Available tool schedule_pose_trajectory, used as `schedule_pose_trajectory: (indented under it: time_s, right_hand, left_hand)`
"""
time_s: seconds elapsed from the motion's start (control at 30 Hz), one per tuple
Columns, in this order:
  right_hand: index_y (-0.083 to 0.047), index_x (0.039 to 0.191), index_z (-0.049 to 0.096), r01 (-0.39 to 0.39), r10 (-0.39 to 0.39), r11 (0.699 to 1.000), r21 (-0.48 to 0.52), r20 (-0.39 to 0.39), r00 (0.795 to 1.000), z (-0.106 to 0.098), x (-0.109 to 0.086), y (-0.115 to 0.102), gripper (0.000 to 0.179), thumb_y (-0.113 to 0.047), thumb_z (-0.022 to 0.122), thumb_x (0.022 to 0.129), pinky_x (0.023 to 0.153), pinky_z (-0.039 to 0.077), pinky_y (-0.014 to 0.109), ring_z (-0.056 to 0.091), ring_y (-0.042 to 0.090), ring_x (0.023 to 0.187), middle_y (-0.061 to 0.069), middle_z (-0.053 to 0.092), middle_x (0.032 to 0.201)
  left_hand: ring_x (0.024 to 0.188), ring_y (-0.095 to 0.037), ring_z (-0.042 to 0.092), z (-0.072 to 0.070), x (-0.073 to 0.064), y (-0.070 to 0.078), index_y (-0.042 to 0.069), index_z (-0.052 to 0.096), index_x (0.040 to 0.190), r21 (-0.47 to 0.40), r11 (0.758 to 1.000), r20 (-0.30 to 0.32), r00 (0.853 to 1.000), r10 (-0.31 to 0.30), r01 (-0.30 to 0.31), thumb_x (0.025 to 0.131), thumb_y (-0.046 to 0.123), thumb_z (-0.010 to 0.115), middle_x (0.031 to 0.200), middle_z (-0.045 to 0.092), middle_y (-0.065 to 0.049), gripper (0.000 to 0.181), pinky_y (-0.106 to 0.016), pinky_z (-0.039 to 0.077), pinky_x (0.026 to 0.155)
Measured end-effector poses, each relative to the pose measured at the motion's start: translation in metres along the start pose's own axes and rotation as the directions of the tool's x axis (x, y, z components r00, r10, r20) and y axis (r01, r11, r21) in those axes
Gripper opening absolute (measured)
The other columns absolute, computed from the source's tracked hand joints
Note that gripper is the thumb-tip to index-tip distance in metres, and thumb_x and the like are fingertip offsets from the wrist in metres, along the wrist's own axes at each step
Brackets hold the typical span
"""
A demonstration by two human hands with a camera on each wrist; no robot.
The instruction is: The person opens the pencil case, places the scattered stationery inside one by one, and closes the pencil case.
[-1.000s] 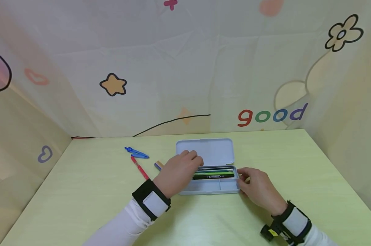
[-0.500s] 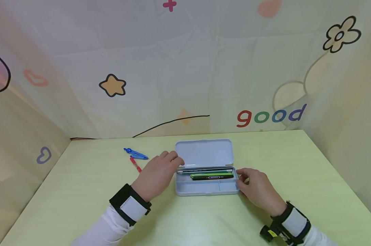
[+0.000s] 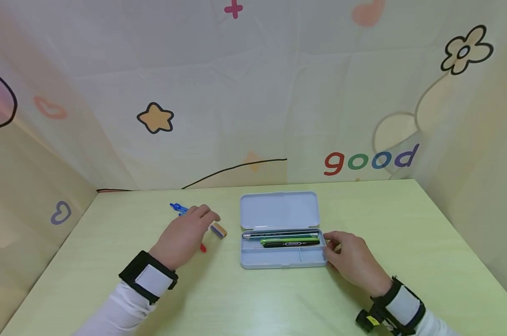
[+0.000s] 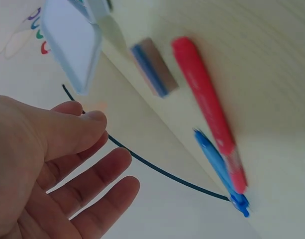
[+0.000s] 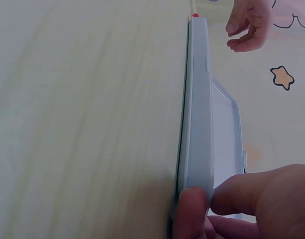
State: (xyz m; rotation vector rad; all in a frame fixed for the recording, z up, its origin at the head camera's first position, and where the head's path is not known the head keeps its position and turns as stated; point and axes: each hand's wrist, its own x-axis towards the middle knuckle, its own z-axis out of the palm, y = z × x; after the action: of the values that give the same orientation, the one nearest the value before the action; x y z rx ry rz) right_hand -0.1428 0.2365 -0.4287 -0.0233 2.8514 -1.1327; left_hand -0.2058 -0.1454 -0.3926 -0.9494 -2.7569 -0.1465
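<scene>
A pale blue pencil case (image 3: 270, 257) lies with its lid laid back. Several pens and pencils (image 3: 293, 237) lie in its rear compartment, among them a green pen and a black one. My right hand (image 3: 354, 259) grips the case's right end; in the right wrist view the thumb and a finger (image 5: 191, 211) close on that corner. Over the table to the left hovers my left hand (image 3: 184, 235), holding nothing, fingers loosely bent. Beneath it is a red pen (image 4: 204, 94), mostly hidden in the head view. An eraser (image 3: 218, 230) lies beside that hand, and a blue compass (image 3: 178, 208) behind it.
A printed cloth (image 3: 219, 116) hangs behind the table and along its sides. The pale yellow-green tabletop (image 3: 274, 303) stretches in front of the case and to both sides.
My left hand has moved left, away from the pencil case, uncovering the pens and the eraser while covering most of the red pen. My right hand stays at the case's end.
</scene>
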Motion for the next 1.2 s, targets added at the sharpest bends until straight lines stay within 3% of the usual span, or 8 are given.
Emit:
schedule_pose_trajectory:
  time_s: [0.2,0.53,0.93,1.2]
  right_hand:
    - [0.011,0.134,0.063,-0.002,0.002,1.0,0.004,0.001,1.0,0.0,0.0,0.001,0.037,-0.006,0.068,0.101,0.056,0.051,0.027,0.06,0.015,0.067,0.007,0.062,0.092]
    - [0.01,0.134,0.063,-0.009,0.009,1.0,0.016,0.003,1.0,0.0,0.0,0.0,0.038,-0.004,0.068,0.1,0.055,0.049,0.027,0.059,0.015,0.065,0.007,0.062,0.09]
    - [0.011,0.135,0.063,-0.012,0.012,1.0,0.022,0.002,1.0,0.0,0.0,-0.001,0.038,-0.004,0.067,0.1,0.055,0.05,0.027,0.06,0.016,0.065,0.007,0.062,0.091]
    - [0.01,0.134,0.063,-0.016,0.016,1.0,0.019,-0.002,1.0,0.001,-0.001,-0.001,0.038,-0.003,0.068,0.099,0.055,0.051,0.027,0.06,0.016,0.065,0.008,0.062,0.09]
  left_hand:
    - [0.109,-0.027,0.066,0.006,-0.006,-0.023,0.005,0.071,0.122,-0.015,0.999,0.02,0.999,-0.035,0.035,0.087,-0.021,0.069,0.119,0.067,-0.007,0.044,-0.037,0.06,0.085]
    - [0.108,-0.03,0.069,0.021,-0.011,-0.057,0.005,0.074,0.116,0.03,0.999,0.082,0.996,-0.046,0.044,0.089,-0.007,0.081,0.116,0.069,-0.009,0.03,-0.044,0.06,0.09]
    - [0.092,-0.022,0.067,0.035,-0.014,-0.075,0.014,0.076,0.098,0.035,0.999,0.099,0.995,-0.015,0.012,0.089,0.01,0.087,0.095,0.067,0.002,0.014,-0.039,0.059,0.086]
    - [0.091,-0.022,0.067,0.029,-0.018,-0.071,0.017,0.076,0.092,0.058,0.998,0.096,0.995,-0.002,-0.004,0.089,0.01,0.086,0.093,0.068,0.004,0.013,-0.04,0.058,0.082]
